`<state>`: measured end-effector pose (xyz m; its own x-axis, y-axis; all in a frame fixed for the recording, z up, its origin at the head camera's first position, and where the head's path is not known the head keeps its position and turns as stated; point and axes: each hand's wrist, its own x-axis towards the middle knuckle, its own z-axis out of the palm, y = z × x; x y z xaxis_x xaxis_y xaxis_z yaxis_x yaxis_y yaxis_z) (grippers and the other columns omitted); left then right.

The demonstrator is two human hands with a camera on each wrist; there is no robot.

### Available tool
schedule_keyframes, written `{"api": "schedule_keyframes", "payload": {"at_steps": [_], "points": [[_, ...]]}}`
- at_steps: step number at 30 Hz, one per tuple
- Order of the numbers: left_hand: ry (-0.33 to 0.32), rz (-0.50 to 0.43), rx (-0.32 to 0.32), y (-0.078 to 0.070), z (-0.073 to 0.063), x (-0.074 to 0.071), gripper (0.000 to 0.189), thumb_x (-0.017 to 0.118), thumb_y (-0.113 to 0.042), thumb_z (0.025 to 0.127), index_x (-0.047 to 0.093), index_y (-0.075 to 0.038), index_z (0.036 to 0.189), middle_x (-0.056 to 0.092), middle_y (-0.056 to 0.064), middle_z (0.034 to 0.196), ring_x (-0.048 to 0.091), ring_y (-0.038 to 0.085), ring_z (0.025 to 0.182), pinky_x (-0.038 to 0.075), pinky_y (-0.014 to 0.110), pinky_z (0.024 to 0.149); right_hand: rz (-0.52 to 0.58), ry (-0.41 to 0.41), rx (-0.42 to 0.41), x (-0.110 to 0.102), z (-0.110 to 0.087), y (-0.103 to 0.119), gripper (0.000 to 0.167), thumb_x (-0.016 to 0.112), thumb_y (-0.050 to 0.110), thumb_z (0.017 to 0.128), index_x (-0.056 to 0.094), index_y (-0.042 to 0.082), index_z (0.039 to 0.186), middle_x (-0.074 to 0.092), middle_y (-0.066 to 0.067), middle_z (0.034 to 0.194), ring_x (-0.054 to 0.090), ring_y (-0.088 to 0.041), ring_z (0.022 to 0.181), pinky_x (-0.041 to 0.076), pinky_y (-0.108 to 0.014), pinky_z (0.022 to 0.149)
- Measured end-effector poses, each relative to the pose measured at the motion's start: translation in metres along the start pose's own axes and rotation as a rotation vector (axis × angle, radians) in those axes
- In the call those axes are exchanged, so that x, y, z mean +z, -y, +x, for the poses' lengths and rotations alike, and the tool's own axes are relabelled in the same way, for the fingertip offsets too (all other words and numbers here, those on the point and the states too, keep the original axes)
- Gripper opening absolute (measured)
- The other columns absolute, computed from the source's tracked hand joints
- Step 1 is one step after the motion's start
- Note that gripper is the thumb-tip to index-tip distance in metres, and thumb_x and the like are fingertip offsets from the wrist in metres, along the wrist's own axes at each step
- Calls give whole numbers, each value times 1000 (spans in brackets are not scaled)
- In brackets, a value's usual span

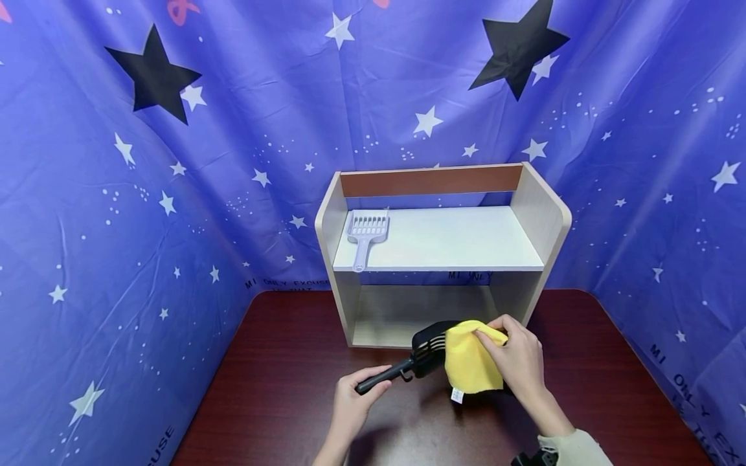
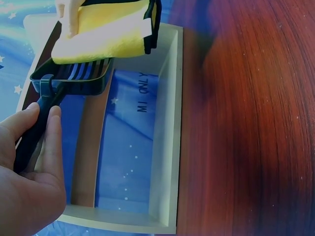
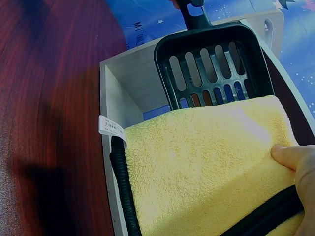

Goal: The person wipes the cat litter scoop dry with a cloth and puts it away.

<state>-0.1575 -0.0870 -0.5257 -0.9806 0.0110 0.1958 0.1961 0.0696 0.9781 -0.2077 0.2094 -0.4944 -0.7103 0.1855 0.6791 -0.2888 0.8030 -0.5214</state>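
Observation:
My left hand (image 1: 353,402) grips the handle of a black slotted litter scoop (image 1: 430,346), which is held up over the table in front of the shelf. My right hand (image 1: 520,357) pinches a folded yellow cloth (image 1: 473,362) by its upper edge, thumb on the near side. The cloth, with dark edging and a white tag (image 3: 112,129), overlaps the far end of the scoop. In the right wrist view the scoop's slots (image 3: 209,69) show above the cloth's edge, while its front part is hidden behind the cloth.
A small two-level shelf (image 1: 440,243) stands at the back of the dark red wooden table (image 1: 280,375). On its upper board lies a pale lilac slotted scoop (image 1: 368,233), handle toward me. Blue star-patterned curtains (image 1: 262,129) enclose the back and sides.

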Motion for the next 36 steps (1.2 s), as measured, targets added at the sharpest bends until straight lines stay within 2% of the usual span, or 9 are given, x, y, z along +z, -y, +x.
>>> {"api": "schedule_keyframes", "payload": {"at_steps": [12,16,20,23,30,33,36], "points": [[-7,-22,32,2,0,-4,24,79,-5,82,76,1,104,76,20,100,69,-1,82,56,15,70,-7,-3,7,-2,-1,-5,27,91,15,66,65,13,75,67,-3,67,53,-16,57,41,-32,50],[-19,-21,24,2,1,-8,22,78,-3,81,76,0,103,76,19,100,69,-1,82,56,15,70,-5,-2,12,-3,0,-8,27,91,15,67,65,13,76,67,-3,68,52,-14,57,41,-31,49],[-21,-16,17,4,3,-14,22,78,-3,81,76,-1,103,76,18,100,67,-1,80,54,15,69,-8,-3,23,-6,0,-11,26,91,15,68,66,12,77,68,-3,69,51,-11,56,40,-27,49],[-18,-6,2,5,4,-20,22,79,-4,81,76,-3,103,77,17,99,65,-1,77,53,15,66,-8,-7,32,-9,1,-12,26,91,15,68,67,12,78,67,-3,69,49,-6,56,37,-20,49],[58,24,-49,6,4,-29,24,79,-9,82,76,-3,106,77,16,102,65,0,79,53,16,68,14,8,24,-14,4,-17,26,91,13,68,68,11,80,68,-3,70,46,-1,59,35,-13,52],[103,29,-49,7,3,-30,27,78,-9,83,75,0,108,76,19,104,65,-1,80,54,15,70,38,60,34,-16,6,-17,24,90,13,70,69,11,82,69,-3,72,46,-1,60,36,-12,51],[145,33,-35,8,3,-31,28,77,-8,84,73,3,110,75,22,102,63,-2,77,52,14,68,82,147,47,-17,7,-16,21,87,13,74,69,13,85,69,-3,76,47,1,62,38,-12,51]]}}
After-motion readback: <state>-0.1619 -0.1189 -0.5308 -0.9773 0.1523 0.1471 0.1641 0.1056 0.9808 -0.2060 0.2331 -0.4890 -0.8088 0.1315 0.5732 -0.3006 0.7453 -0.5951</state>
